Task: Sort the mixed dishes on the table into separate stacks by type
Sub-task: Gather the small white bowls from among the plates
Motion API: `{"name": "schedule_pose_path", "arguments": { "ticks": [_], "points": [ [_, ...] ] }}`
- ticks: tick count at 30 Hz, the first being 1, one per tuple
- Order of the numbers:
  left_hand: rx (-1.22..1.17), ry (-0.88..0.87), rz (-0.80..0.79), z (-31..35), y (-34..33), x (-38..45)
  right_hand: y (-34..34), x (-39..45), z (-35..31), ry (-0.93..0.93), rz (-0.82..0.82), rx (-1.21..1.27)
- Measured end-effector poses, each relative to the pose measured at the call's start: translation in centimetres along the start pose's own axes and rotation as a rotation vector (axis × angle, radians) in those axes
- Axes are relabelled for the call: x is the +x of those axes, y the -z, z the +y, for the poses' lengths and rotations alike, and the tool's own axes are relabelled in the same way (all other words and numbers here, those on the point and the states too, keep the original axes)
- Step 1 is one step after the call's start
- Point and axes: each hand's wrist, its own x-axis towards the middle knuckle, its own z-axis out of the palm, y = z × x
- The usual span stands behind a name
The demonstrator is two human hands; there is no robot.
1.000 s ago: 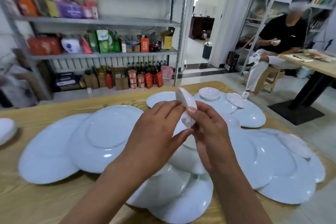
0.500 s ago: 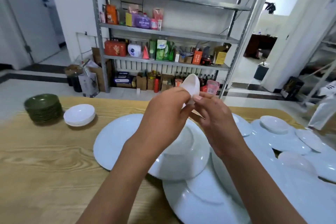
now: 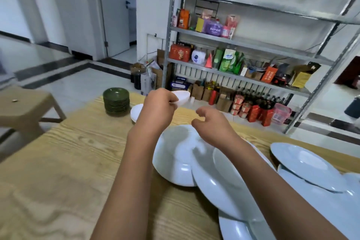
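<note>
Left hand (image 3: 155,111) grips one small white dish (image 3: 182,97) above the table (image 3: 64,161), near one green stack (image 3: 116,100); right hand (image 3: 211,124) empty, fingers loosely curled, over four large white plates (image 3: 224,179).

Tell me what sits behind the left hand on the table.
A white bowl stack peeks out past the left hand, beside the green dish stack. The hand hides most of it, so its height is unclear.

Stack of saucers (image 3: 116,100) on the bench (image 3: 64,161) left of the hands; small bowls (image 3: 136,112) behind the left hand (image 3: 157,110); overlapping plates (image 3: 224,179) beneath and right of the right hand (image 3: 211,125).
</note>
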Motion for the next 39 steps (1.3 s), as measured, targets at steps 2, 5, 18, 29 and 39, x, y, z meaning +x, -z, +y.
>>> {"name": "schedule_pose_path", "arguments": {
  "ticks": [2,5,18,29,39],
  "points": [
    [0.073,0.107,0.021,-1.9,0.2,0.7,-1.1,0.3,-0.5,0.065,-0.036,-0.099],
    [0.078,0.269,0.089,-3.9,-0.1,1.0,-2.8,0.2,-1.4,0.140,-0.099,-0.153],
    [0.162,0.287,0.110,-8.8,-6.3,1.0,-3.8,-1.1,-1.0,0.150,-0.003,-0.065],
    [-0.122,-0.168,0.017,3.1,-5.9,-1.5,3.3,-6.8,4.1,0.118,0.215,-0.196],
    [-0.277,-0.518,-0.214,15.9,-8.8,-11.8,13.3,-15.5,13.9,-0.088,0.458,-0.110]
  ]
}}
